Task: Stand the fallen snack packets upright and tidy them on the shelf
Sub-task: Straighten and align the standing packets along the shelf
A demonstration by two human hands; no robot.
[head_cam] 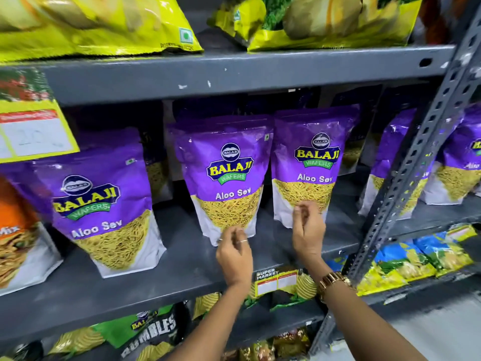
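Three purple Aloo Sev packets stand upright on the grey middle shelf [182, 272]: a left packet [104, 204], a middle packet [226, 178] and a right packet [309, 162]. More purple packets stand behind them in shadow. My left hand [234, 254] hovers at the bottom edge of the middle packet, fingers loosely curled with the fingertips just at the packet. My right hand [308, 230], with a gold watch on the wrist, is in front of the right packet's lower part, fingers loosely apart and gripping nothing.
A perforated grey upright [416, 152] splits off the right bay, where more purple packets [458, 162] stand. An orange mix packet [15, 243] stands far left. Yellow bags [99, 22] fill the upper shelf. Green and yellow packets [145, 332] lie below. A price tag [31, 126] hangs at left.
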